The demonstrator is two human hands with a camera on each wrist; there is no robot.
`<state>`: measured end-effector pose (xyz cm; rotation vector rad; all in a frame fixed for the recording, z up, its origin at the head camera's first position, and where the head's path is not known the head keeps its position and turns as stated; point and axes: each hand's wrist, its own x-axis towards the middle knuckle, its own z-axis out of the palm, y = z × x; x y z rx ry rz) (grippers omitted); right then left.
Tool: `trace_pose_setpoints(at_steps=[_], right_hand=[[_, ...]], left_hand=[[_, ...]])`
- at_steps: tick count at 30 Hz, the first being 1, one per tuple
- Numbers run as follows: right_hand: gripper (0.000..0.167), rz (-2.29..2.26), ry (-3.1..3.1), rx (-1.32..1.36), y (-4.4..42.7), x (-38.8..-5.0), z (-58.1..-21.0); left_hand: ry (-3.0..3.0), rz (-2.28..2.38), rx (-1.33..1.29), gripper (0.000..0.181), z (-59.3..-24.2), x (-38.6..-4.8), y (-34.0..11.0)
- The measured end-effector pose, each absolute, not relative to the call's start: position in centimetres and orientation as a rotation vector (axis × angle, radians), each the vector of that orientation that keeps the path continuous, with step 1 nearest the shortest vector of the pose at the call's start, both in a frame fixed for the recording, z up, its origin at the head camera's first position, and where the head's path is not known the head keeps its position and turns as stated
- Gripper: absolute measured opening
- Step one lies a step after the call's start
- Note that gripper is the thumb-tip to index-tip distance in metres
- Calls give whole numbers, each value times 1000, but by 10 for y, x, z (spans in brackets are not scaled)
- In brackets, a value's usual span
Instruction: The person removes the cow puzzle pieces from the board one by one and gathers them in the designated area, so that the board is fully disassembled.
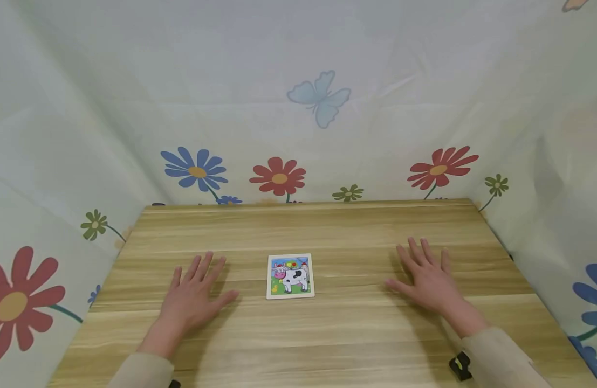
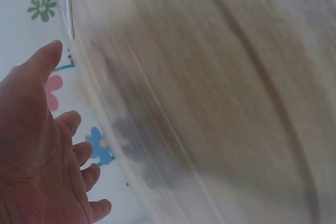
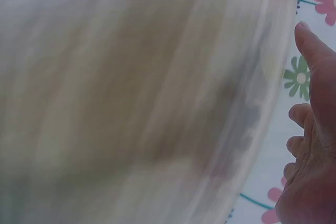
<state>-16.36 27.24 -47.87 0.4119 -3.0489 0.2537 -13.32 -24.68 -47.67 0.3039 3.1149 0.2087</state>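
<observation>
From the head view, I see a picture board [image 1: 290, 276] lying flat on the wood-grained table [image 1: 351, 337], between the person's two hands and touching neither. The printed cow stands upright for the person, feet toward the near edge, its head at the left and its rump at the right. The board looks almost square, so I cannot pick out a long axis; its sides run roughly in line with the table's far edge. The left hand [image 1: 193, 299] is to its left, nearer to it than the right hand [image 1: 429, 280] on the other side. Both spread their fingers toward the far side, thumbs turned inward, gripping nothing. Beside the right sleeve [image 1: 497, 358], on the near right, there is a small black object [image 1: 460, 366]. Beyond the table hangs pale cloth [image 1: 230, 118] printed with flowers and a blue butterfly [image 1: 322, 98].

From the left wrist, the palm shows with thumb and fingers apart, nothing held; the wood is blurred.

From the right wrist, the thumb stretches out and the fingers are partly hidden, with flowered cloth behind and the blurred tabletop alongside.
</observation>
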Motion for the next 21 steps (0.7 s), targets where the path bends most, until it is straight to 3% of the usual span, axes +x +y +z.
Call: trace_pose_setpoints(at_steps=[21], right_hand=[[93,281,-3065,686,220,-199,-460]], left_hand=[[3057,64,732,84,-456,-145,-205]])
